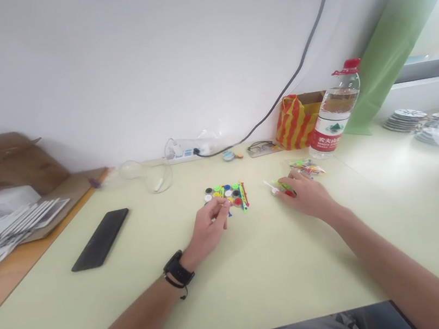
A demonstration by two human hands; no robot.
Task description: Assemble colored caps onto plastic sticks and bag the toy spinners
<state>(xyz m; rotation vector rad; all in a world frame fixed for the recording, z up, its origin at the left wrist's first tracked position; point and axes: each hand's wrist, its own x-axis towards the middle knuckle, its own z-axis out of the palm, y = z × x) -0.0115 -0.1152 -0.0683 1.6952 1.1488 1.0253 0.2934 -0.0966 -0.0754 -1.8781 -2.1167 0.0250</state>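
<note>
My left hand (210, 221) is closed in a pinch at the front edge of a neat group of round, button-like discs (227, 187) in black, white, yellow, green, blue and red. What its fingertips hold is too small to make out. Thin green and red plastic sticks (244, 195) stand along the right side of the discs. Further right, my right hand (306, 193) curls its fingers over small coloured plastic pieces (275, 191), with white, green and red parts showing beside the fingers. Behind that hand lies a clear bag with more coloured pieces (309, 167).
A black phone-like slab (101, 240) lies at left, near papers (11, 234) and a cardboard box (13, 162). A water bottle (333, 112) and striped bag (296, 123) stand at back right. A power strip (184, 150) with a cable runs along the wall. Stacked discs (405, 119) sit far right.
</note>
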